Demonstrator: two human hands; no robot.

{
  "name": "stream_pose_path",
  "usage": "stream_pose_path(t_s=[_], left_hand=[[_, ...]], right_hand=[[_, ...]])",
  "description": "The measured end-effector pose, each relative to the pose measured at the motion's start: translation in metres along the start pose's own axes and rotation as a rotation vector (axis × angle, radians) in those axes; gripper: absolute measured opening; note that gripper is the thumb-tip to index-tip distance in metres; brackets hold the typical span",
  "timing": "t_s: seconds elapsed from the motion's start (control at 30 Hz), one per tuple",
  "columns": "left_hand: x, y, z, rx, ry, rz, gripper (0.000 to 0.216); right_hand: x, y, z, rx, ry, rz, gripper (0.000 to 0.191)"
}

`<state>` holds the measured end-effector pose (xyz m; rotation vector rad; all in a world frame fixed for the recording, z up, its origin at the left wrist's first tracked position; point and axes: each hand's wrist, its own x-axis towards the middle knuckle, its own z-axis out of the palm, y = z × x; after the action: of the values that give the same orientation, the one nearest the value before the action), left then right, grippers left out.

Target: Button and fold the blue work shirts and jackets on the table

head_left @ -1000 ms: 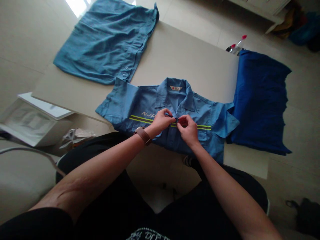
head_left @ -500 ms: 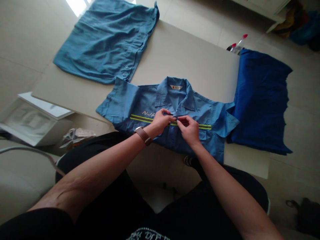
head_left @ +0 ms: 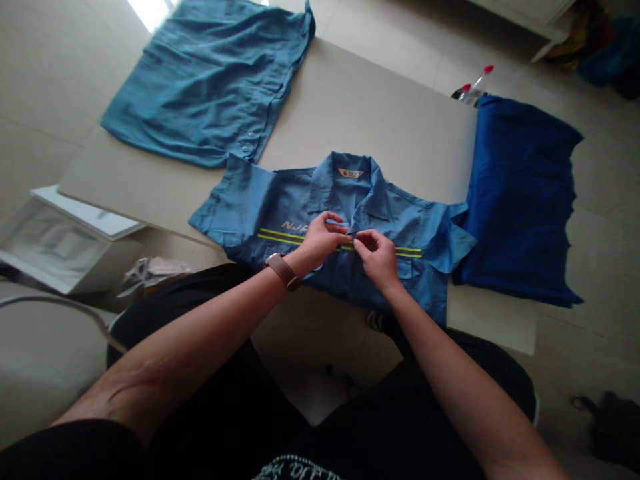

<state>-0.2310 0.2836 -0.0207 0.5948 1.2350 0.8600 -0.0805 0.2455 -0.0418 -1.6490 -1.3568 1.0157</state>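
Observation:
A blue short-sleeved work shirt (head_left: 295, 187) lies face up on the table, collar away from me and lower part hanging over the near edge. A yellow-and-dark stripe crosses its chest. My left hand (head_left: 323, 239), with a brown-strapped watch (head_left: 283, 270) on the wrist, pinches the shirt's front placket below the collar. Close beside it, my right hand (head_left: 377, 257) pinches the same placket with thumb and forefinger. The fingertips of both hands nearly meet there. Any button between them is too small to make out.
Light-blue folded cloth with buttons (head_left: 205, 87) lies at the table's (head_left: 380, 107) far left. Dark-blue fabric (head_left: 520, 200) drapes over its right end. Red-capped bottles (head_left: 480, 83) stand behind that. A white bin-like box (head_left: 75, 240) is on the left, near a crinkled plastic bag (head_left: 155, 273).
Both hands stay at the placket; the left fingers have spread and lifted slightly. The whole view has shifted a little. The shirt keeps its place on the table.

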Motion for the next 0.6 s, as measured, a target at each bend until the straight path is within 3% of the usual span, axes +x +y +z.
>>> stream_pose_path(t_s=[0.3, 0.47, 0.6], left_hand=[[0.005, -0.0048, -0.0044, 0.132, -0.067, 0.098, 0.049], [0.0072, -0.0092, -0.009, 0.432, -0.049, 0.29, 0.043], [0.003, -0.0068, -0.0082, 0.662, -0.032, 0.365, 0.036]], right_hand=[[0.0028, -0.0008, 0.0003, 0.058, -0.002, 0.019, 0.022], [0.0008, -0.0043, -0.0006, -0.022, -0.008, -0.011, 0.019], [0.0006, -0.0047, -0.0033, -0.201, -0.048, -0.108, 0.012]])
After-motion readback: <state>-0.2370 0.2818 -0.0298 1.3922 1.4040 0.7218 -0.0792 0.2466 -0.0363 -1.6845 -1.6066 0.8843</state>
